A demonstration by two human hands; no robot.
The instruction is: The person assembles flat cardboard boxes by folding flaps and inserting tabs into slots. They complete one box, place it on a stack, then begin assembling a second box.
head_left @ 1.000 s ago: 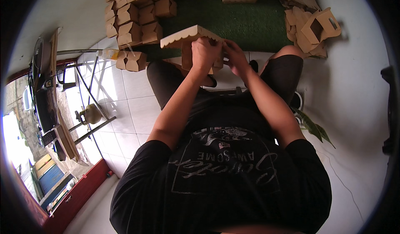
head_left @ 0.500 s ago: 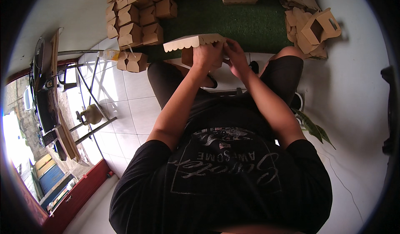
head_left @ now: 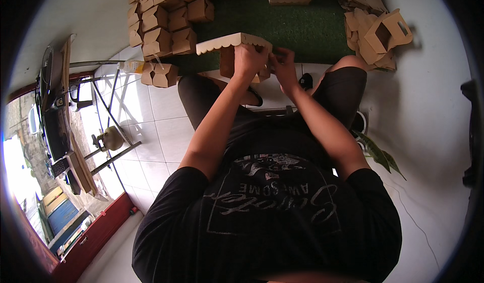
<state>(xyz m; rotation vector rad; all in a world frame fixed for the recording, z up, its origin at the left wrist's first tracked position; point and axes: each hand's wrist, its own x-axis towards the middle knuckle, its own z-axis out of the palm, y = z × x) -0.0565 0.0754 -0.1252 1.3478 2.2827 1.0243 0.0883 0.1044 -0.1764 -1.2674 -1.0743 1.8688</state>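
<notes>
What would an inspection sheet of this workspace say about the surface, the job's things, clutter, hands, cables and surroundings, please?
Surface: green turf-like mat beside white floor tiles.
Job's things: brown cardboard box with scalloped edge, held up; folded boxes stacked at the mat's left; loose cardboard pieces heaped at its right.
Clutter: bottle with yellow contents, near the folded boxes.
Hands: left hand grips the scalloped box; right hand is at its right side, contact unclear.
Cables: one thin cord at lower right; where it ends is not visible.
Surroundings: bright opening at left with a red panel below; green leaf by the right knee.
</notes>
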